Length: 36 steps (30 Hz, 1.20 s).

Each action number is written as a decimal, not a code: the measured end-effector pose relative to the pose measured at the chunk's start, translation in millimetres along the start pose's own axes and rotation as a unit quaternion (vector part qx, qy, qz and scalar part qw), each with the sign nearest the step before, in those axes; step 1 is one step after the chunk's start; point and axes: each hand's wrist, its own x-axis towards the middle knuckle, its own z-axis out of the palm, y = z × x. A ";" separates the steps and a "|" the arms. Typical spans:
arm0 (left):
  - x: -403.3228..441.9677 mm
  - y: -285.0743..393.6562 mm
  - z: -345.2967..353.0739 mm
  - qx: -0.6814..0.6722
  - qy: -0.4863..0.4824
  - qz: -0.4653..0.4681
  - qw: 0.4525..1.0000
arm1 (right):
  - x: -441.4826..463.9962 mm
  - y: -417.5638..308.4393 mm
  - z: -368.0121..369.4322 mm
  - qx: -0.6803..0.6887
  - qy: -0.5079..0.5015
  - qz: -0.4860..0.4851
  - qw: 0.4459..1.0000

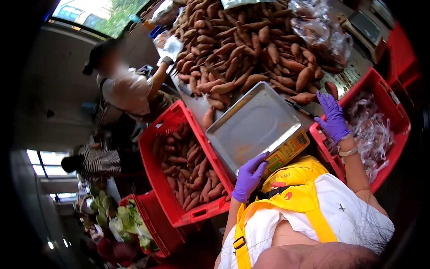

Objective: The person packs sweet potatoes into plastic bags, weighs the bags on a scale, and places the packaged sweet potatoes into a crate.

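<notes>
Your left hand (250, 178), in a purple glove, rests at the near edge of the scale (254, 121), its fingertips against the yellow panel. You have the fingers close together there; whether that grip pinches the edge or only lies on it, you cannot tell from this view. Your right hand (333, 117), gloved the same, has its grip spread, palm down, over the near corner of the right crate (386, 103). Just beside its thumb a black handle (302, 109) lies on the desk (193, 102).

The scale sits right in front of you, between the two red crates, its metal tray smudged brown. Beyond it you have a big heap of sweet potatoes (242, 42) on the desk, with a few loose ones near the tray. More of them fill the left crate (197, 127) beside the scale. In the right crate lie knotted clear bags (371, 134), their contents hard to make out. Other plastic bags (311, 27) lie at the heap's far right.

To your left, a co-worker (130, 92) in a light top reaches a gloved hand (167, 60) to the heap's edge.
</notes>
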 end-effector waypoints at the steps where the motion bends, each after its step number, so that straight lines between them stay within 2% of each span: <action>1: -9.7 -5.1 -7.6 0.023 0.025 -0.005 0.999 | 11.8 -10.5 7.0 0.016 -0.006 -0.027 0.999; 4: -42.8 -43.2 -35.3 0.027 0.128 -0.027 0.991 | 39.7 -29.8 39.1 0.067 -0.010 -0.050 0.996; 5: -50.7 -47.4 -43.1 0.053 0.157 -0.034 0.986 | 50.2 -33.8 41.0 0.094 -0.006 -0.030 0.995; 7: -72.3 -41.3 -52.8 -0.024 0.198 -0.088 0.976 | 79.9 -20.0 48.4 0.130 0.033 0.035 0.990; 9: -89.4 -40.5 -63.2 -0.052 0.219 -0.086 0.971 | 122.8 21.3 56.9 0.203 0.119 0.096 0.967; 11: -105.2 -50.9 -75.6 -0.046 0.231 -0.123 0.964 | 175.0 77.2 64.8 0.260 0.247 0.150 0.921; 13: -113.3 -56.6 -79.7 -0.054 0.238 -0.118 0.963 | 211.7 105.7 44.2 0.189 0.348 0.201 0.896; 14: -115.6 -56.8 -80.6 -0.060 0.263 -0.116 0.956 | 220.6 100.5 17.8 0.176 0.349 0.208 0.897; 15: -115.4 -57.1 -81.4 -0.060 0.260 -0.114 0.957 | 238.2 113.7 20.3 0.077 0.402 0.189 0.893; 17: -109.6 -51.2 -77.7 -0.051 0.250 -0.106 0.961 | 266.8 127.0 18.0 -0.073 0.422 0.175 0.887; 19: -99.8 -36.8 -66.4 -0.049 0.264 -0.119 0.956 | 297.2 139.5 16.7 -0.113 0.440 0.174 0.874; 21: -93.5 -27.8 -60.0 -0.051 0.239 -0.154 0.957 | 321.0 159.4 13.7 -0.054 0.209 0.339 0.916; 22: -91.8 -26.1 -56.2 -0.043 0.237 -0.154 0.958 | 344.7 190.0 25.8 0.019 0.178 0.302 0.936; 23: -90.3 -25.4 -52.9 -0.042 0.241 -0.155 0.957 | 352.5 166.1 10.6 0.090 0.149 0.263 0.949; 24: -89.5 -23.2 -49.2 -0.052 0.243 -0.151 0.957 | 345.1 141.1 -3.6 0.142 0.217 0.154 0.953; 26: -85.5 -22.6 -45.0 -0.076 0.237 -0.146 0.957 | 376.4 146.1 -7.1 0.103 0.251 0.105 0.957; 27: -83.6 -21.9 -46.2 -0.088 0.230 -0.146 0.958 | 378.4 138.6 -18.2 0.207 0.223 0.088 0.949; 28: -77.0 -10.3 -45.7 -0.073 0.234 -0.147 0.958 | 371.0 101.5 -46.7 0.310 0.193 0.078 0.928; 29: -72.7 -15.1 -52.0 -0.098 0.232 -0.123 0.960 | 356.0 62.1 -74.7 0.435 0.132 0.023 0.890; 31: -53.5 9.3 -59.1 -0.080 0.248 -0.102 0.960 | 335.9 11.2 -117.2 0.471 0.083 -0.054 0.876; 33: -26.9 25.1 -63.0 -0.065 0.288 -0.042 0.955 | 322.8 -11.8 -144.0 0.548 0.017 -0.123 0.827; 34: -9.6 24.7 -65.9 -0.046 0.293 0.007 0.955 | 334.7 -19.1 -160.9 0.651 -0.152 -0.220 0.710; 35: 6.0 26.0 -69.0 -0.025 0.297 0.055 0.953 | 307.7 -65.0 -171.1 0.716 -0.134 -0.172 0.663; 36: 19.6 35.8 -69.6 0.000 0.292 0.090 0.952 | 302.8 -78.6 -165.1 0.733 -0.151 -0.157 0.644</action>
